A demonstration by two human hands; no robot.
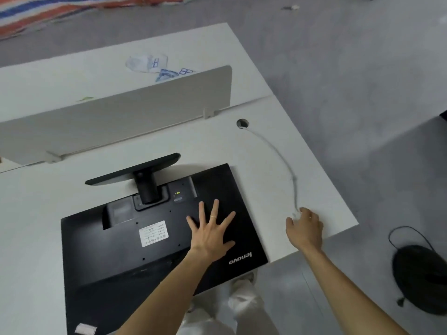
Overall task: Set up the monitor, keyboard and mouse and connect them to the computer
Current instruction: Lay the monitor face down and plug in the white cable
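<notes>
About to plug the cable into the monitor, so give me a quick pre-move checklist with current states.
1. Monitor face down, back exposed: ok.
2. Left hand flat on the monitor back to steady it: ok.
3. Right hand on the plug end of the white cable: ok, though the plug itself is hidden by the fingers.
4. Cable routed up through the desk hole with slack on the desk: ok.
5. Matching port located by the stand: cannot tell, the recess is too dark.
6. Monitor fully supported: not ok, its near corner overhangs the desk edge.
</notes>
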